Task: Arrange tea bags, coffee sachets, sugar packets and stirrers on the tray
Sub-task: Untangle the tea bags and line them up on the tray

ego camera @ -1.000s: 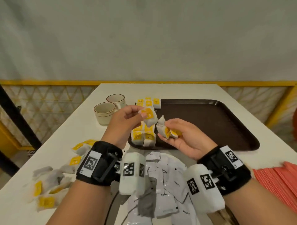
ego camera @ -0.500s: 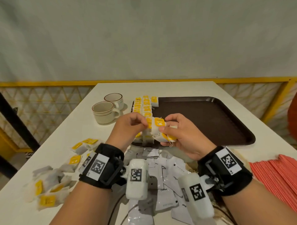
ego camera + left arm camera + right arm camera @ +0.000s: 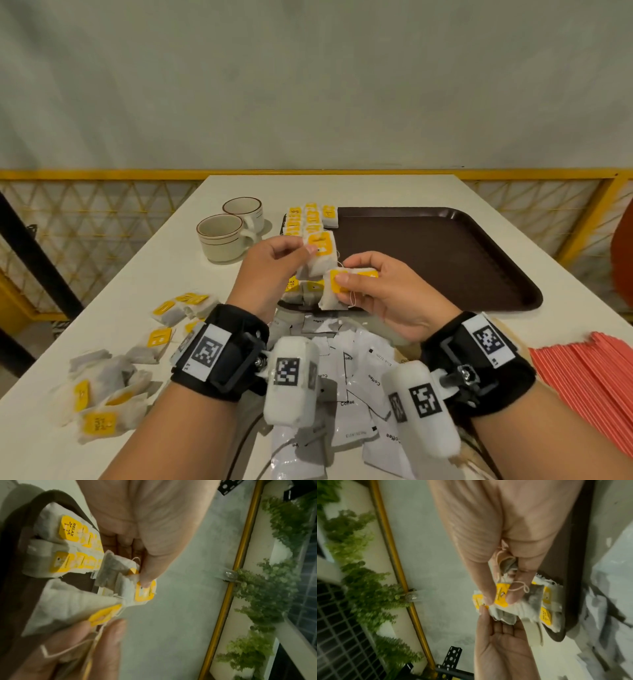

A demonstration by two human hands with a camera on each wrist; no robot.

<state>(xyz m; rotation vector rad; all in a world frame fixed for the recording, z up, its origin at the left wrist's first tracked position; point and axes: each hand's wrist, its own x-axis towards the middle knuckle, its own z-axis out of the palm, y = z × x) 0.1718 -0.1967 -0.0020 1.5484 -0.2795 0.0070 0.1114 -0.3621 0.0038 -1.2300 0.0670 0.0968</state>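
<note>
Over the near left corner of the dark brown tray [image 3: 445, 260], each hand holds one tea bag. My left hand [image 3: 308, 251] pinches a white tea bag [image 3: 320, 255] by its yellow tag [image 3: 145, 592]. My right hand [image 3: 342, 275] pinches a second tea bag [image 3: 330, 296] at its yellow tag [image 3: 501, 595], just below and to the right of the first. A thin string runs between the two bags. Two rows of tea bags [image 3: 306, 219] lie along the tray's left side [image 3: 75, 547].
Loose tea bags [image 3: 102, 394] are scattered on the white table at the left. White coffee sachets [image 3: 352, 377] lie piled under my wrists. Red stirrers [image 3: 582, 377] lie at the right. Two cups [image 3: 222, 236] stand left of the tray. A yellow railing runs behind the table.
My hands came together low over the tray's near left corner. The right hand's grip has shifted to its bag's yellow tag, and the two bags now sit slightly apart.
</note>
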